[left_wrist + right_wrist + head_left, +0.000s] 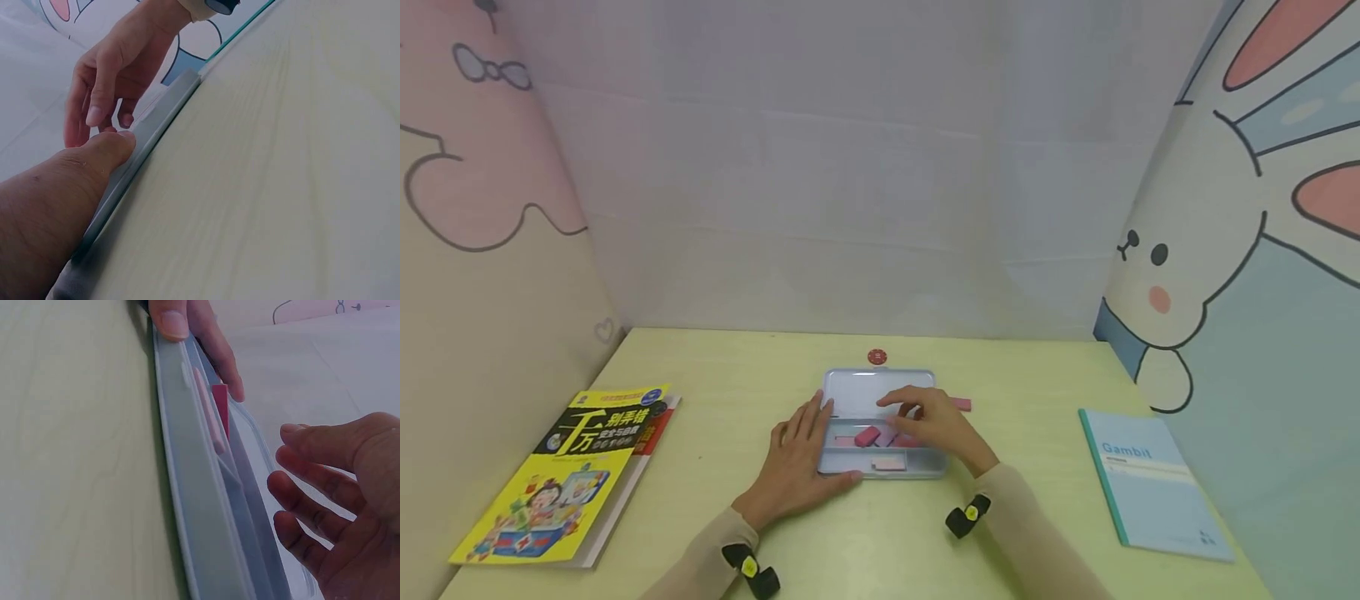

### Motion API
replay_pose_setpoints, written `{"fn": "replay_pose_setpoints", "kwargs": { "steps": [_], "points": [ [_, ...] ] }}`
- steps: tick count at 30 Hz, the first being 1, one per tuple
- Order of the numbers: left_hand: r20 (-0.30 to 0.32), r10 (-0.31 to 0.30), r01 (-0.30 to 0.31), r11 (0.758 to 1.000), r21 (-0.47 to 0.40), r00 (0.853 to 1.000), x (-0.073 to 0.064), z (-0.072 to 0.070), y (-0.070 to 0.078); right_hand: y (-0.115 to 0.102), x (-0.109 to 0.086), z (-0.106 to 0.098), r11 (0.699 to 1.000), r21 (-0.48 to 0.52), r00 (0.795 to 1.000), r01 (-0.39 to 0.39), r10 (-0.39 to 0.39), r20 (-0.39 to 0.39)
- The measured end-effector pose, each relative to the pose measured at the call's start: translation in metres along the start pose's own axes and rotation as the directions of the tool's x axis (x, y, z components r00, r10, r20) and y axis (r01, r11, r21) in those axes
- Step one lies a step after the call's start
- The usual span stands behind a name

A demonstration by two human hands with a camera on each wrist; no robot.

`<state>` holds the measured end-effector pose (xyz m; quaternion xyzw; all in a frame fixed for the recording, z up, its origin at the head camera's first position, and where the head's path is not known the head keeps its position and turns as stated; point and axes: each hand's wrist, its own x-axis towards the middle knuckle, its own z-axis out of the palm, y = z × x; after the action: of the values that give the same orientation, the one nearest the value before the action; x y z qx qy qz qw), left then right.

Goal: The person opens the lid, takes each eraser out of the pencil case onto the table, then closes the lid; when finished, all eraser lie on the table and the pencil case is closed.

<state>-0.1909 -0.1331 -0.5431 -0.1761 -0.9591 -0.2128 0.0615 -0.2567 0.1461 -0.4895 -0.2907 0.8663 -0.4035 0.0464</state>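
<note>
Left hand (pixel 797 462) steadies open tin case (pixel 880 392); right hand (pixel 928 421) hovers over erasers (pixel 867 436).

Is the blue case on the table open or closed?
Open. The case lies flat with its inside showing, and pink erasers are visible in its compartments.

Tin case (pixel 880 392) smooth metal (satin sheen); table (pixel 1037 517) matt wood-grain
</note>
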Motion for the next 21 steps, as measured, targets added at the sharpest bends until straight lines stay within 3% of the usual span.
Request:
{"fn": "replay_pose_setpoints", "kwargs": {
  "steps": [5,21],
  "points": [
    [0.016,-0.018,0.018,1.000,-0.012,1.000,0.001,0.000,-0.001,-0.003,0.005,0.015,0.999,0.037,0.998,0.013,-0.015,0.061],
    [-0.006,0.003,-0.003,1.000,0.003,1.000,0.000,0.002,-0.004,-0.013,0.008,0.029,0.999,-0.038,0.993,0.022,-0.017,0.116]
  ]
}}
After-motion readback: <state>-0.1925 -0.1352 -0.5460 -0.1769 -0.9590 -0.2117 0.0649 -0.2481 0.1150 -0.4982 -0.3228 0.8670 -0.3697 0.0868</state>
